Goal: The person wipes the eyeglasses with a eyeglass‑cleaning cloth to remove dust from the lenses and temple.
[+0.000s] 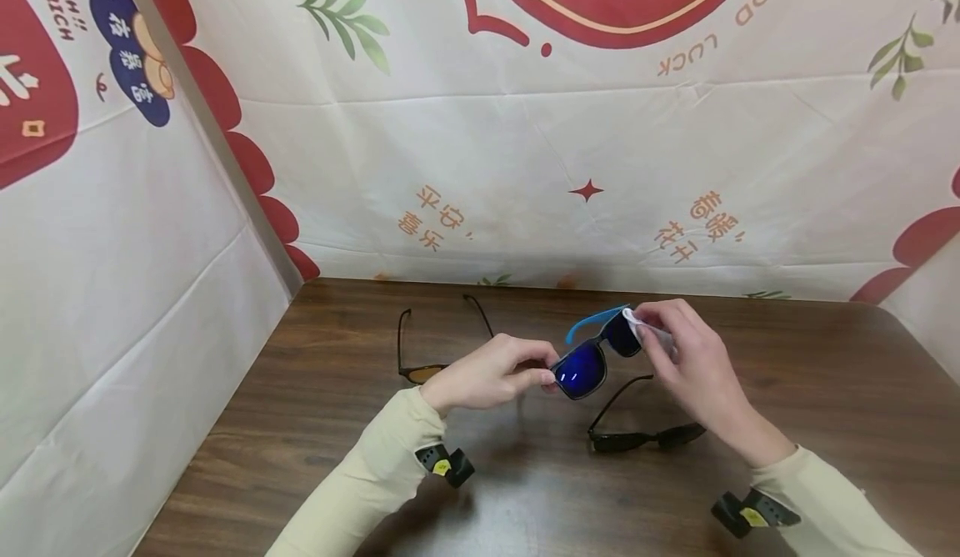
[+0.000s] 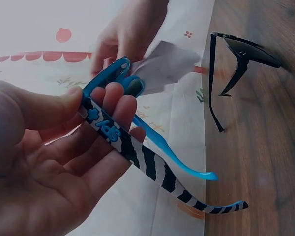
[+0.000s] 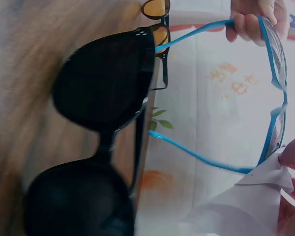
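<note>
Blue-lensed sunglasses [image 1: 581,371] are held above the table between both hands. Their inner side and temples are bright blue; one temple [image 2: 152,164] has a black-and-white zebra pattern outside. My left hand [image 1: 498,371] pinches the frame at the hinge end, thumb against fingers. My right hand [image 1: 693,361] holds a pale wiping cloth [image 3: 246,201] against the lens at the other end, pinching it there; the cloth hangs loose below the fingers. Black sunglasses [image 1: 630,440] lie on the table beneath the right hand. Behind the left hand are glasses with amber lenses [image 1: 422,373], partly hidden.
The brown wooden table [image 1: 285,424] ends at a printed white cloth backdrop [image 1: 480,148] behind it and another printed sheet on the left. Small black cameras are strapped to both wrists, such as the left wrist camera [image 1: 447,464].
</note>
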### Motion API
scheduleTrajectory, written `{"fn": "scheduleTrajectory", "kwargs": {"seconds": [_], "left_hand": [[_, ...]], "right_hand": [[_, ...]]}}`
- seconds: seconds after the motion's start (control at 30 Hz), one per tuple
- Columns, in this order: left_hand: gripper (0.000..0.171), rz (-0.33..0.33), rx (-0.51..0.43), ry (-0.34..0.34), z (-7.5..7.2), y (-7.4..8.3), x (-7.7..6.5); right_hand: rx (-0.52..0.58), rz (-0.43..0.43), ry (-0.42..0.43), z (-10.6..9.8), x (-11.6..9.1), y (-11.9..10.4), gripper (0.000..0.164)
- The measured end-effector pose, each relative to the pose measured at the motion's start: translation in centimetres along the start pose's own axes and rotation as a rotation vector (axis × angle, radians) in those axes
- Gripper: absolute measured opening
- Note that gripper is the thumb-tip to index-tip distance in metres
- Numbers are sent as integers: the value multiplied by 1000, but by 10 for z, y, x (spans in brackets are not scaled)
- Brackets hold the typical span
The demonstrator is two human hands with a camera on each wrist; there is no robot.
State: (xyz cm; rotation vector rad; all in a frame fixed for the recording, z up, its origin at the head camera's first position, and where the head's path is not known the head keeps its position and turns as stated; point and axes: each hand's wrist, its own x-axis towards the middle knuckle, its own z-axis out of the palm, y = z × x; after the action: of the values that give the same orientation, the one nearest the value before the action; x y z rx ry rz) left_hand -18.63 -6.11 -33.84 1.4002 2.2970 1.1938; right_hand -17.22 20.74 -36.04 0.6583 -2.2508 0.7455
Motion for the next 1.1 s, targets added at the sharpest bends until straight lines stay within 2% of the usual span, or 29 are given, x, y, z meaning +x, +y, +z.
{"fn": "scheduleTrajectory", "kwargs": {"seconds": [0.17,0.3,0.43,0.53,0.67,0.77,0.83,0.9,1.1], "left_hand": [[7,16,67,8,0,3,2],[6,17,120,29,-1,4,1],[5,6,144,47,-1,5,0],[4,7,160,67,-1,5,0],[3,2,178,102,-2,6,1],[4,-4,209,133,-2,5,2],[4,7,247,167,-2,4,4],[4,28,298,218,-2,2,7],[11,70,414,439,0,-6,14]], "right_hand": [[-1,-116,-38,2,3,-7,17],[-14,-184,-56,2,-1,-7,37],[-38,-144,-43,1,-5,0,20],[-44,-108,-22,0,-9,3,31],[-31,-113,4,-3,-14,4,18],[-27,-134,16,-4,-18,2,34],[-32,-146,24,-4,-20,1,43],[-34,-154,31,-4,-21,0,43],[8,-180,40,-2,-23,-8,41]]}}
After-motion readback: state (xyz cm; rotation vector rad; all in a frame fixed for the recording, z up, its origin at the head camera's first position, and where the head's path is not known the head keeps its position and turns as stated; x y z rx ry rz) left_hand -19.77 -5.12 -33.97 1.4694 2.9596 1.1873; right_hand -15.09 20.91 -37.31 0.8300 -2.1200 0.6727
